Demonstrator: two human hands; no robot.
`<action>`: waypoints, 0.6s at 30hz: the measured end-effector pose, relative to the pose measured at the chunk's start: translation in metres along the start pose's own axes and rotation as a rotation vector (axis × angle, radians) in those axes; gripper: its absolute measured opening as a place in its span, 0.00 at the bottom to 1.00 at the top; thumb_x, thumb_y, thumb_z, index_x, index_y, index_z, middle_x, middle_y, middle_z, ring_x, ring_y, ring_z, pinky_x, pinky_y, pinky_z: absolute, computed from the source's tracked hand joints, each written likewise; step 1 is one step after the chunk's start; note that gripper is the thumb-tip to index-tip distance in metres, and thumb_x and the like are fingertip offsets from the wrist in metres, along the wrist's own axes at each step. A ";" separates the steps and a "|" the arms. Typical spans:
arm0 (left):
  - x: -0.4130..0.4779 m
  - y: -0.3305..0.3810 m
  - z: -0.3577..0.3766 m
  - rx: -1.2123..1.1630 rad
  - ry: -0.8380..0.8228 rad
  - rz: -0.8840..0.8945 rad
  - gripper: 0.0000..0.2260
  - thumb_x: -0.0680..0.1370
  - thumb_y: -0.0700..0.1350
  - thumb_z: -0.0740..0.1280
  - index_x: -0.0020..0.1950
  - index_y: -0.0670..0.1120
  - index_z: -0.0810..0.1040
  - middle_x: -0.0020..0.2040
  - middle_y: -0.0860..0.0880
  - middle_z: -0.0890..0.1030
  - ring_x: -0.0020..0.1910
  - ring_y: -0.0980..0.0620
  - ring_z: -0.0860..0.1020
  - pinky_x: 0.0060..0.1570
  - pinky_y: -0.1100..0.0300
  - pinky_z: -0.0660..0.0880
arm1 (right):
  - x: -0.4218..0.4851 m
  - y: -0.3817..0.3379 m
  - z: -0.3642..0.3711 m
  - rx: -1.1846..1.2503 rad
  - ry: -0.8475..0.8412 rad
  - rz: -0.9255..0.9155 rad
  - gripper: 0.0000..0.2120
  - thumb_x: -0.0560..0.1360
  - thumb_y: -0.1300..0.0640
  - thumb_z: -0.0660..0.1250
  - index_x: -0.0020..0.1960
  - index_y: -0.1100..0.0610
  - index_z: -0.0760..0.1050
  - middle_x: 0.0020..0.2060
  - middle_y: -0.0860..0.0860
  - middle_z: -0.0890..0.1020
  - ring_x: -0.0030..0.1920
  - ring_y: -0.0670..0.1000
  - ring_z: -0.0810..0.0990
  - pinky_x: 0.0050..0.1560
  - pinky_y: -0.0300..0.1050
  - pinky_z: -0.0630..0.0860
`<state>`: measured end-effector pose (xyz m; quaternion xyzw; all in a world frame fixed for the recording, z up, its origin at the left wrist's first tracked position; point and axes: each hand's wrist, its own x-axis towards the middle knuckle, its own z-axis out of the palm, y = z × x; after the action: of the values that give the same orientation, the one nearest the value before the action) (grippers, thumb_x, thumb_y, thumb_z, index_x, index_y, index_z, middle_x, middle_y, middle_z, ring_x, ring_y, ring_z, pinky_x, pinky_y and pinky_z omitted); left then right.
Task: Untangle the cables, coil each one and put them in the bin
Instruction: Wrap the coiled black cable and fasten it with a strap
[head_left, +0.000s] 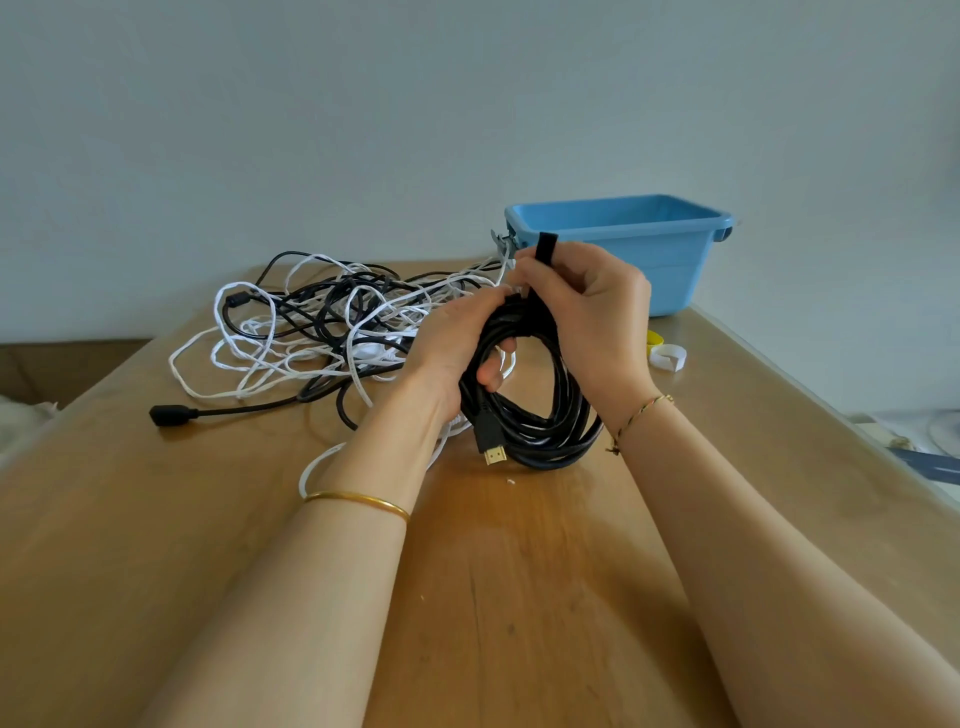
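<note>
A black cable coil (550, 426) with a gold HDMI plug (494, 456) hangs above the table's middle. My left hand (457, 343) grips the coil's top, thumb through the loop. My right hand (587, 317) pinches a black strap (546, 245) that stands up over the coil's top and wraps round the bundle. Behind the hands lies a tangle of white and black cables (322, 322); one black connector (167, 414) sticks out at its left. The blue bin (649, 249) stands at the table's far right corner, its inside hidden from here.
The wooden table (519, 597) drops off along its right edge. Beside the bin, near that edge, lie a white strap (669, 356) and a yellow one (654, 340). A metal clip (502, 242) hangs at the bin's left rim.
</note>
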<state>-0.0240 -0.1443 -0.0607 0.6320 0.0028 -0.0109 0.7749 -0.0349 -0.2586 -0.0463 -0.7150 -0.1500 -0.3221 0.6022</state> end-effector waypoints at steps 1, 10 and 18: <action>-0.001 0.001 0.001 0.001 -0.007 0.013 0.12 0.78 0.50 0.65 0.38 0.44 0.73 0.26 0.47 0.73 0.16 0.53 0.62 0.20 0.65 0.59 | 0.001 0.000 -0.001 -0.004 -0.003 -0.010 0.06 0.73 0.58 0.70 0.41 0.62 0.82 0.35 0.56 0.83 0.38 0.50 0.79 0.43 0.43 0.75; -0.005 0.000 0.003 0.034 -0.063 0.145 0.14 0.78 0.47 0.67 0.33 0.47 0.73 0.27 0.46 0.73 0.16 0.53 0.64 0.20 0.66 0.60 | 0.003 0.002 -0.002 0.014 0.017 0.011 0.11 0.74 0.58 0.69 0.38 0.65 0.79 0.29 0.51 0.79 0.32 0.44 0.72 0.36 0.37 0.71; -0.005 -0.003 0.002 0.065 -0.027 0.203 0.14 0.79 0.42 0.64 0.33 0.46 0.75 0.28 0.45 0.72 0.17 0.53 0.64 0.21 0.65 0.62 | 0.013 0.003 -0.012 -0.055 -0.025 -0.042 0.19 0.75 0.55 0.68 0.41 0.73 0.75 0.36 0.69 0.75 0.34 0.59 0.72 0.36 0.50 0.69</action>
<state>-0.0289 -0.1468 -0.0628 0.6538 -0.0721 0.0588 0.7509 -0.0270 -0.2730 -0.0390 -0.7320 -0.1635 -0.3297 0.5733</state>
